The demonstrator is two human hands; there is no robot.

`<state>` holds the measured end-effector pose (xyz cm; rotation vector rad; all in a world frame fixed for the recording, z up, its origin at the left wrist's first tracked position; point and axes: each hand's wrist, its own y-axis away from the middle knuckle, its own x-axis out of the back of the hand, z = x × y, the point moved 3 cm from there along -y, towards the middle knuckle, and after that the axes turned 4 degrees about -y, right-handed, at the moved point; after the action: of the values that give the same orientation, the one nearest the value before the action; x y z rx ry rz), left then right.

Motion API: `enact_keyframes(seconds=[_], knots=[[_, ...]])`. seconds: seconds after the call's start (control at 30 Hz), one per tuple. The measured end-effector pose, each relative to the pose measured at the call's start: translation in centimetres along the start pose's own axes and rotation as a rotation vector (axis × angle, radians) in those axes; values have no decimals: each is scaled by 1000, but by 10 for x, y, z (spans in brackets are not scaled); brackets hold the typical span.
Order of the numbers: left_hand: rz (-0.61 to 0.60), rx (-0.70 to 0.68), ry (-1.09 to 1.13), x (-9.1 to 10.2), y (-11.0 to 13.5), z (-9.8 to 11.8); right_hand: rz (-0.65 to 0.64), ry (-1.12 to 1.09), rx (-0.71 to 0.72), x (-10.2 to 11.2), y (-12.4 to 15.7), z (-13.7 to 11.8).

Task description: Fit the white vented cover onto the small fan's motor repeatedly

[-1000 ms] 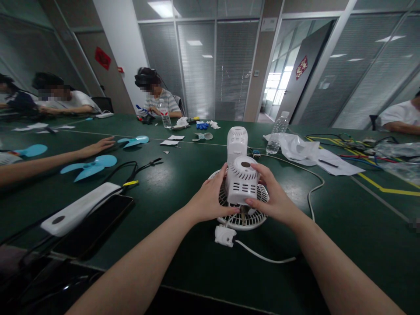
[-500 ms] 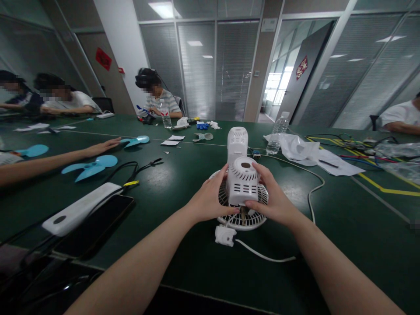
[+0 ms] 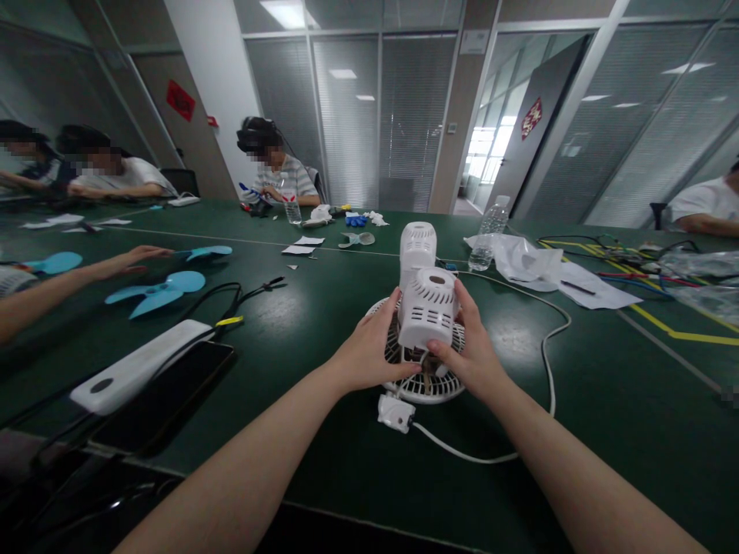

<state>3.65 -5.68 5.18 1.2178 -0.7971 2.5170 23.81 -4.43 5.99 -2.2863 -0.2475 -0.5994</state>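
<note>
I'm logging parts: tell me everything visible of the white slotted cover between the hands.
The white slotted cover looks plastic and rounded, with a dark oval on top, curved slits beside it and rows of slots on its near face. It sits above the round grille, inner parts showing below its near edge. The right hand grips it; the left hand is close beside, contact unclear.

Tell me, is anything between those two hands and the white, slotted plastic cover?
Nothing visible: the right hand grips the white, slotted plastic cover on its right side, and the left hand seems to touch its left side.
</note>
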Motion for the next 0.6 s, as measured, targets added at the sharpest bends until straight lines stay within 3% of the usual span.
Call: enact_keyframes(seconds=[0.3,0.6], knots=[[-12,15,-36,0,1,-1,-33,-58,-41,3,-1,3],[16,-15,-48,-3,-1,-2,-8,72,125,7,2,-7]])
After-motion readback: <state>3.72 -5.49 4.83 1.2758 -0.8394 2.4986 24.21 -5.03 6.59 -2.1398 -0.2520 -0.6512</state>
